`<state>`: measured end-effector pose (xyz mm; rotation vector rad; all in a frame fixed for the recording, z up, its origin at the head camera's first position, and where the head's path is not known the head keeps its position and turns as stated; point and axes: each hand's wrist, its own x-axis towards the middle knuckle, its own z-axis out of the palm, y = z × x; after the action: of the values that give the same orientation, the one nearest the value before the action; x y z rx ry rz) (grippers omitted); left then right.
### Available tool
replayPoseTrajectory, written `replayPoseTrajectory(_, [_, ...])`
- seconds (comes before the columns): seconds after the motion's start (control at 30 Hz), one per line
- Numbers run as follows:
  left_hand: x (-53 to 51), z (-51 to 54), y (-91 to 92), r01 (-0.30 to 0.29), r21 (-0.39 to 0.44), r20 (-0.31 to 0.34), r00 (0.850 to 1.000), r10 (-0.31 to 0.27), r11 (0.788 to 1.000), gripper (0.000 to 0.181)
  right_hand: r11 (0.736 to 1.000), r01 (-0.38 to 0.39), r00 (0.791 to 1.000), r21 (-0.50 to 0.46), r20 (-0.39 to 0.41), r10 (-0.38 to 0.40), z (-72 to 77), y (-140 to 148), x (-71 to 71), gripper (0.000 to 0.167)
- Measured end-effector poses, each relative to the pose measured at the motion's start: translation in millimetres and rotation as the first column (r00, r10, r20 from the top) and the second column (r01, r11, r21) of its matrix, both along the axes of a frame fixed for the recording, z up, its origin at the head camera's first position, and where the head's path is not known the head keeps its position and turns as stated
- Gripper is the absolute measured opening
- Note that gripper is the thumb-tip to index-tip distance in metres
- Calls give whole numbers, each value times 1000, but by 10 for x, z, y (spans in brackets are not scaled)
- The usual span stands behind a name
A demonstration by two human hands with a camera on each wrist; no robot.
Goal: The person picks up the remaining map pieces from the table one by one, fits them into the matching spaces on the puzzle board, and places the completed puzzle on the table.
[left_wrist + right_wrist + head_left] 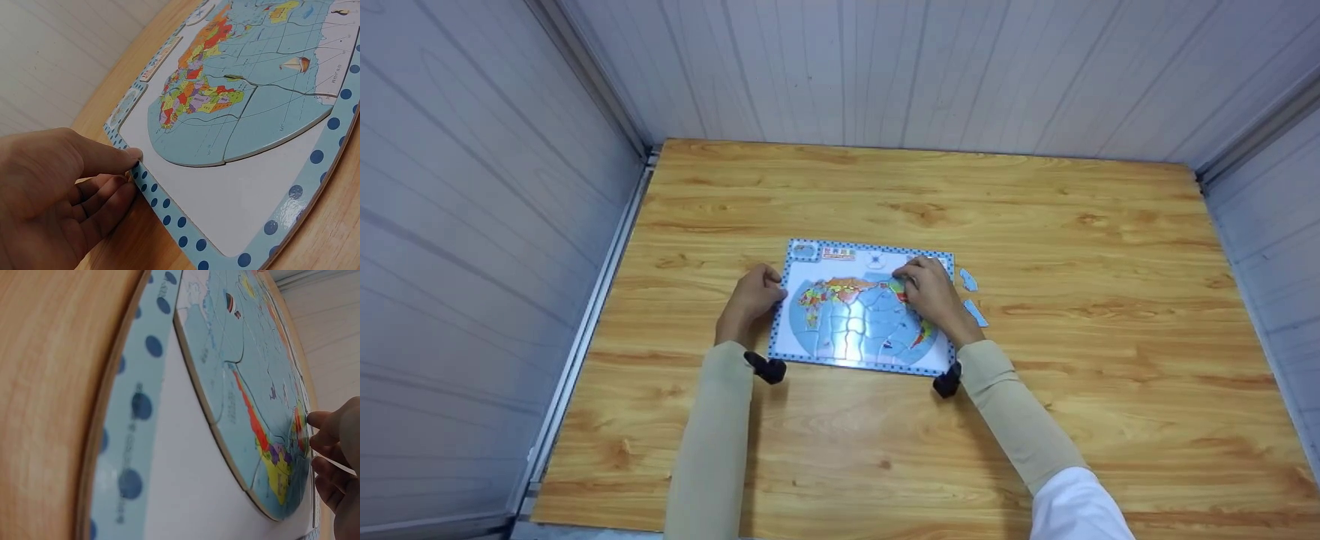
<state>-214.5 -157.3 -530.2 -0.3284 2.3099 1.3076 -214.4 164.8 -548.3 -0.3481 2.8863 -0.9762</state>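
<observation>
A world map jigsaw puzzle board (840, 361) with a blue dotted border lies on the wooden table. My left hand (754, 295) pinches its left edge; in the left wrist view the thumb (109, 157) rests on the border and the other fingers curl beside and below it. At the map's upper right, my right hand (934, 292) has its bent fingertips on a colourful puzzle piece (298, 424). How far that piece sits in the map is partly hidden by the hand. Most of the map (270, 62) is filled with fitted pieces.
Two loose blue puzzle pieces lie on the table right of the board: an upper piece (968, 280) and a lower piece (976, 313) close to the right wrist. Pale panel walls (870, 67) stand behind the table (1110, 300) and at both sides.
</observation>
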Motion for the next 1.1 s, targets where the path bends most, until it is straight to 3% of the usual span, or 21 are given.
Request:
replayPoseTrajectory(0.2, [-1, 3, -6, -1, 5, 9, 1000, 1, 1000, 24, 999, 19, 1000, -47, -4, -19, -9, 17, 39, 23])
replayPoseTrajectory(0.43, [9, -26, -13, 41, -60, -75, 996, -45, 997, 25, 993, 32, 999, -112, -34, -36, -19, 57, 96, 24])
replayPoseTrajectory(0.83, [9, -16, 10, 23, -47, -47, 999, -25, 999, 23, 967, 81, 995, -243, -42, -93, 76, 196, 180, 23])
replayPoseTrajectory(1.1, [-1, -18, 6, 26, -36, -37, 999, -27, 999, 23, 962, 108, 992, -251, -31, -120, 153, 321, 274, 23])
